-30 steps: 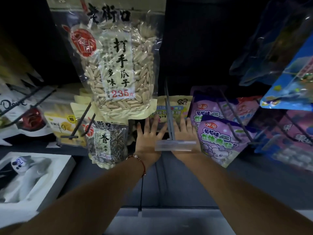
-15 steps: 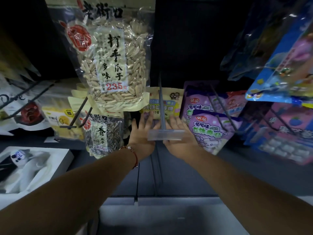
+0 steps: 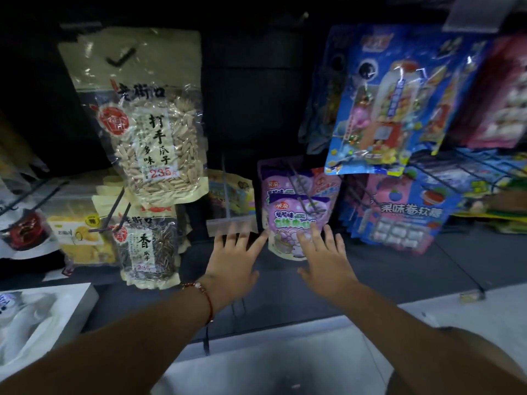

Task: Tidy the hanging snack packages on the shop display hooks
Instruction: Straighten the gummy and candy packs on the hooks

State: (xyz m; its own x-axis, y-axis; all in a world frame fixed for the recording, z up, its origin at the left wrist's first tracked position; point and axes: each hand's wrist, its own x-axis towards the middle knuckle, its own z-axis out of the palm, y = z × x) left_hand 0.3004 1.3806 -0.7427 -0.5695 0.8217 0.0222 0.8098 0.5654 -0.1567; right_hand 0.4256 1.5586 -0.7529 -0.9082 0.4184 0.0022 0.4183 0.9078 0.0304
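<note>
We've got both hands spread flat, left hand (image 3: 232, 262) under the clear hook tag (image 3: 231, 226), right hand (image 3: 325, 259) touching the purple candy bag (image 3: 295, 223) on the middle hook, which probably needs squaring up next.

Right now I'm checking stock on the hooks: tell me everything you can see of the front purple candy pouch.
The purple candy pouch is a glossy plastic bag, lilac with white lettering, a small red logo at its top and a pale cartoon figure low down. It hangs foremost on a dark wire hook, tilted slightly, with matching pouches behind it. The right hand lays straight fingertips on its lower front; the left hand is beside its left edge.
</note>
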